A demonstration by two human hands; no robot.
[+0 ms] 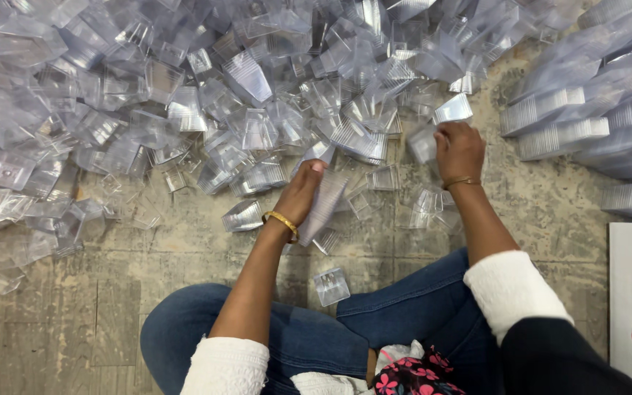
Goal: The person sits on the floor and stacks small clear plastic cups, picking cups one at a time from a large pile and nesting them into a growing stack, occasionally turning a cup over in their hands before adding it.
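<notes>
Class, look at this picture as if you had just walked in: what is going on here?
A person sits on the floor before a big heap of clear plastic cups. The left hand holds a nested stack of cups, while the right hand reaches into the heap and grips a loose cup. Finished stacks of cups lie on the right, and one single cup sits by the knee.
</notes>
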